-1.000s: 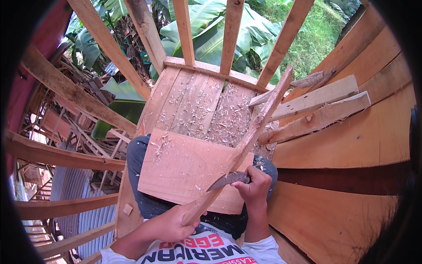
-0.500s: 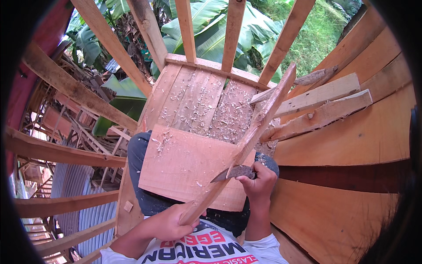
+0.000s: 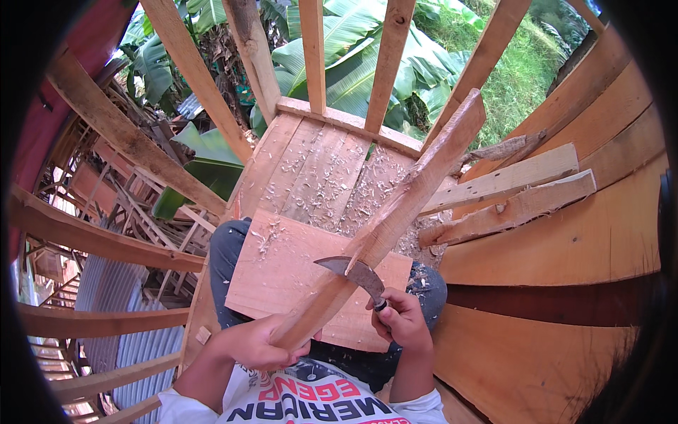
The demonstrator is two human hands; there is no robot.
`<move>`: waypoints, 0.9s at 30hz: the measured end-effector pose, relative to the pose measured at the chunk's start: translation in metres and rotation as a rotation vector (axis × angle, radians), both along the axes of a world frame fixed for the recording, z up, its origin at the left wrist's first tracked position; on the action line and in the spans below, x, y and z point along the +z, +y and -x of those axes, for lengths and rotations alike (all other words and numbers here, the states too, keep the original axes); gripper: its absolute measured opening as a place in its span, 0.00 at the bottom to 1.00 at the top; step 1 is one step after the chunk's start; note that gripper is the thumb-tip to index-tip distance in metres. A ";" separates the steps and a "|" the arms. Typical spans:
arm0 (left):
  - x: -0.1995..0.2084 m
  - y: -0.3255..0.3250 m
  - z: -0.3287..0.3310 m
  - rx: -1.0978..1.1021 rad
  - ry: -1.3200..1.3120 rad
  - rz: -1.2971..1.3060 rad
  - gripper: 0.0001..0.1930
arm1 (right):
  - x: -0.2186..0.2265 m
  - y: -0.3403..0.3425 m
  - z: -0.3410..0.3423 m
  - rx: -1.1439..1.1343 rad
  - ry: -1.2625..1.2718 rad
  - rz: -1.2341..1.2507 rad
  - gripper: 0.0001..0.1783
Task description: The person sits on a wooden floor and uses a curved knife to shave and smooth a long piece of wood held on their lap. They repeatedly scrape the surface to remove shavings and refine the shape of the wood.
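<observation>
My left hand (image 3: 265, 344) is wrapped round the lower end of a long wooden stick (image 3: 402, 205). The stick slants up and away to the right, its sides bearing cut facets. In my right hand (image 3: 402, 319) is a curved knife (image 3: 364, 277), gripped by its dark handle. Its hooked blade lies across the stick partway up from my left hand, and a thin sliver of wood rises at the edge. Beneath the stick, a flat wooden board (image 3: 282, 258) rests across my lap, with some shavings on its far left corner.
Curly shavings (image 3: 304, 169) litter the plank floor ahead. Rough wood pieces (image 3: 508, 205) lie at the right beside a plank wall (image 3: 551, 233). Wooden slats (image 3: 106, 240) form a railing on the left and ahead. Banana leaves (image 3: 339, 63) and corrugated sheets (image 3: 148, 353) show beyond.
The knife has come down the stick toward me, its blade now angled more steeply. My right hand has dropped lower and nearer my body. The stick has turned, showing a broader face.
</observation>
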State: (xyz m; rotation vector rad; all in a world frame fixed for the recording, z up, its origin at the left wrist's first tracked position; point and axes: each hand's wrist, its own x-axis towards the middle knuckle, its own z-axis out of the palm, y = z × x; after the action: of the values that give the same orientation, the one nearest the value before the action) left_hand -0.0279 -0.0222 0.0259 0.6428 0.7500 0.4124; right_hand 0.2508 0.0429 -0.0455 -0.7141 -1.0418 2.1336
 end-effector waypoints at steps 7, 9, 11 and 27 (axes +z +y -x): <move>-0.009 -0.001 0.004 0.044 -0.099 0.058 0.26 | -0.008 -0.017 0.027 -0.256 -0.258 -0.261 0.09; -0.010 -0.002 0.005 0.052 -0.091 0.058 0.26 | -0.004 -0.016 0.028 -0.242 -0.274 -0.271 0.08; -0.009 -0.004 0.006 0.051 -0.049 0.062 0.25 | 0.001 -0.014 0.025 -0.147 -0.142 -0.127 0.09; -0.011 0.000 -0.015 -0.076 0.054 -0.080 0.25 | 0.012 -0.006 0.010 0.048 0.147 0.079 0.12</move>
State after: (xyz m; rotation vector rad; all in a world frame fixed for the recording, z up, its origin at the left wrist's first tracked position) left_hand -0.0133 -0.0218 0.0148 0.7576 0.7606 0.3575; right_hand 0.2409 0.0371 -0.0337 -0.5638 -0.9100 2.2422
